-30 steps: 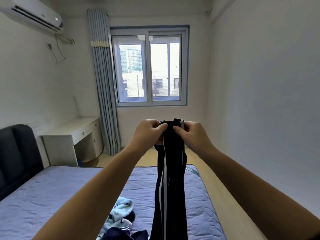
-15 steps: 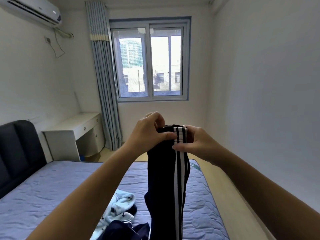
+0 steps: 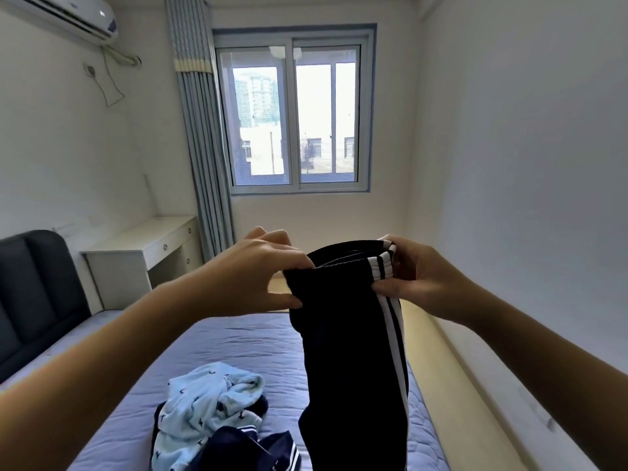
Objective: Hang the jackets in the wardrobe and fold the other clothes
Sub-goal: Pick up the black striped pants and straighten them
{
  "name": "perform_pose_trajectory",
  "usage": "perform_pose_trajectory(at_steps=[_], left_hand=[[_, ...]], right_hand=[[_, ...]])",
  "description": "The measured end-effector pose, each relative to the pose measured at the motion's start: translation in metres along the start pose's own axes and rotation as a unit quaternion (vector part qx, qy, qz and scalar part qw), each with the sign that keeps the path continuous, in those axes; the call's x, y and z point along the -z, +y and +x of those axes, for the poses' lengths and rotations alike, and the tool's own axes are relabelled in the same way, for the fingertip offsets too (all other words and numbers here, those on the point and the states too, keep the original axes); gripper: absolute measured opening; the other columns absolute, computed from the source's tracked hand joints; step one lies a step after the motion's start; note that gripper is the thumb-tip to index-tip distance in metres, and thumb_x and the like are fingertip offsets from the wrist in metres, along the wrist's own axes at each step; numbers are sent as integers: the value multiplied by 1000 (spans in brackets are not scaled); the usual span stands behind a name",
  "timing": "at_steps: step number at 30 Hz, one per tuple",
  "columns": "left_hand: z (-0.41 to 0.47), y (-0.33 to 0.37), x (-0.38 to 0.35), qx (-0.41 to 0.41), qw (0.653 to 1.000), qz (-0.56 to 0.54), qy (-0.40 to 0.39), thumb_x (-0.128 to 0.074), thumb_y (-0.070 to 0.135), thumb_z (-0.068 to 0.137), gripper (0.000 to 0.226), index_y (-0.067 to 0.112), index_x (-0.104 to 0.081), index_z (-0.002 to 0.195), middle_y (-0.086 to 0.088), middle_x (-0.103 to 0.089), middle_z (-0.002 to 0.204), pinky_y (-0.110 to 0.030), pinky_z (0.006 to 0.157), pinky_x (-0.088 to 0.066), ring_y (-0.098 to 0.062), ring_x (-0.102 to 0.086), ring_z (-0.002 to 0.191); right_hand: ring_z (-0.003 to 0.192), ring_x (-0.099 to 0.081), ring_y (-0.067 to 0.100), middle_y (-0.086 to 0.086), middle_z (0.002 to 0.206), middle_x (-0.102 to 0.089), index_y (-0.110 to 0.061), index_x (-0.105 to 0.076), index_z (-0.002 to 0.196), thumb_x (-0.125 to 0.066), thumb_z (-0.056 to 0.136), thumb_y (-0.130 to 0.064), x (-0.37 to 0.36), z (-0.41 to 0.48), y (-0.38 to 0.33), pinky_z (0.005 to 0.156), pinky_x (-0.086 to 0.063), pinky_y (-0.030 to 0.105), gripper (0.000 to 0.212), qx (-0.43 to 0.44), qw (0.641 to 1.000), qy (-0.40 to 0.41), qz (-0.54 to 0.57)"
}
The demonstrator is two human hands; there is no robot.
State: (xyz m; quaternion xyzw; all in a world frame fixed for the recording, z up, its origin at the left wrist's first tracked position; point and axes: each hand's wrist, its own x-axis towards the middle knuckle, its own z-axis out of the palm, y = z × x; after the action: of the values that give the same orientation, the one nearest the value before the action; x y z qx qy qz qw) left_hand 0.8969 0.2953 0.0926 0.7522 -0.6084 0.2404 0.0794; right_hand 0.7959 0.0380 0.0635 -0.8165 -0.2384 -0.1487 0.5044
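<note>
- Track pants (image 3: 353,351): dark, white side stripes, held up in the air above the foot end of the bed (image 3: 238,338), waistband at the top, legs hanging down past the frame's bottom edge.
- Change over the last second: hands were bunched together on a narrow hanging strip; now they've spread apart and the waistband is pulled open and wider. The striped side has swung round to the right.
- Left hand (image 3: 258,273) pinches the waistband's left edge; right hand (image 3: 418,277) pinches the striped right edge. Both closed on the fabric.
- Read: garment is being squared up for folding, no fold made yet.
- Still loose near the bed's foot edge: light blue patterned garment (image 3: 207,402), and a navy piece with white stripes (image 3: 251,450) partly under it.
- Hidden: pant cuffs cut off; no wardrobe or jackets in view; navy piece's type unclear.
</note>
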Motion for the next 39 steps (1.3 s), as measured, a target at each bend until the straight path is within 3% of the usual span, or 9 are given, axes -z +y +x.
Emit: perform_pose_trajectory(at_steps=[5,8,11,13,18,25,28,35,39], left_hand=[[4,3,12,-57,992,108,-38,-48,57,85,27,35,-62,78,21,-54,73,-24,82,-24,3,-33,75],[7,5,18,-82,985,154,-18,-45,53,88,28,33,-60,75,19,-53,70,-27,83,-26,-2,-38,74],[6,6,24,-94,981,172,1,-45,51,90,30,31,-60,74,17,-53,69,-27,85,-25,-5,-43,73],[3,6,27,-101,980,174,2,-45,51,91,31,30,-61,74,16,-53,69,-29,88,-26,-5,-43,73],[-2,3,36,-121,975,180,-54,-50,61,87,36,30,-59,70,17,-50,73,-32,92,-29,-2,-39,78],[-8,10,51,-215,941,240,-102,-46,55,90,30,33,-61,76,15,-55,103,-37,97,-31,-8,-46,97],[-7,14,65,-233,935,249,-94,-46,49,94,27,29,-57,81,13,-60,98,-33,88,-34,-12,-48,92],[-3,25,66,-121,968,156,-153,-52,37,77,23,28,-33,67,11,-44,62,0,73,-26,-6,-47,65],[6,25,62,-78,955,129,-254,-51,39,79,20,33,-32,81,7,-57,76,-19,79,-41,-16,-55,79]], right_hand=[[93,-63,16,2,118,-52,-27,-45,130,-69,82,-3,-3,3,-4,76,-55,22,59,109,978,8,-177],[106,-51,2,2,126,-49,-21,-49,124,-69,80,-4,-2,5,-6,77,-42,4,50,227,920,-20,-319],[97,-61,17,-3,129,-48,-25,-48,123,-63,87,-12,4,6,-12,75,-51,17,42,252,890,-60,-376],[86,-64,23,-4,119,-54,-24,-52,119,-57,90,-18,8,7,-17,68,-55,27,31,250,887,-93,-377],[77,-62,15,-7,97,-60,-20,-64,107,-54,91,-34,16,16,-30,62,-55,25,24,173,882,-178,-401],[78,-57,3,-13,89,-57,-32,-60,102,-67,86,-15,15,29,-47,68,-49,11,24,166,880,-235,-378],[75,-56,3,-12,86,-56,-32,-61,93,-67,84,-11,18,33,-59,68,-44,9,24,177,885,-231,-362],[74,-57,11,-4,84,-58,-15,-68,93,-67,83,-10,13,37,-70,68,-44,12,11,189,878,-244,-367],[76,-58,11,-6,86,-58,-17,-67,95,-66,84,-14,7,40,-73,69,-45,12,11,196,861,-260,-391]])
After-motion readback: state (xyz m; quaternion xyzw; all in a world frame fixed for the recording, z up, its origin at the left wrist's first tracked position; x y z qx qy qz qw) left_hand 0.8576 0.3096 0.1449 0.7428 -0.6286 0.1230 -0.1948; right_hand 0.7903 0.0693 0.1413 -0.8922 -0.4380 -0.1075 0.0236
